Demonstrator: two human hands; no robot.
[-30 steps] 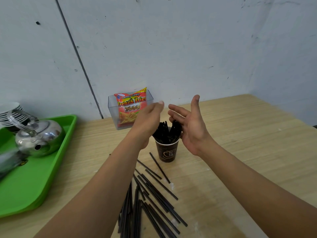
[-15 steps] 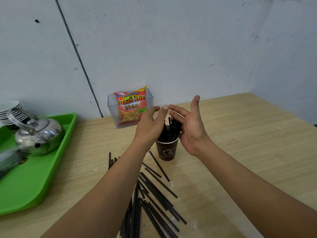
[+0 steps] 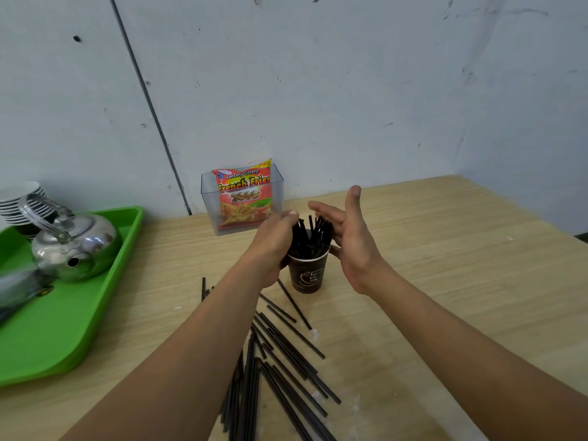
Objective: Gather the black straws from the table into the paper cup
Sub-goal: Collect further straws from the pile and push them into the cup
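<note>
Green plastic tray (image 3: 79, 329) carrying a shiny steel kettle (image 3: 79, 246) and stacked saucers (image 3: 19, 202) sits at left. A clear box (image 3: 210, 198) with a snack packet (image 3: 245, 198) stands by the wall. Mid-table (image 3: 445, 265), the brown paper cup (image 3: 308, 272) bristles with thin black straws (image 3: 310, 233), and loose straws (image 3: 286, 361) fan across the pale wood nearer the camera. The left hand (image 3: 273, 246) curves against the bundle with its fingers hidden, so its grip cannot be told. The right hand (image 3: 350, 237) is spread flat beside it.

Straws (image 3: 310, 232) stand in the cup (image 3: 307, 275); loose straws (image 3: 286, 354) lie before it.

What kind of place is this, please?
Probably a small café or drink stall: a paper coffee cup holding black straws, a steel kettle on a green tray, stacked saucers, and a French Fries snack packet.
</note>
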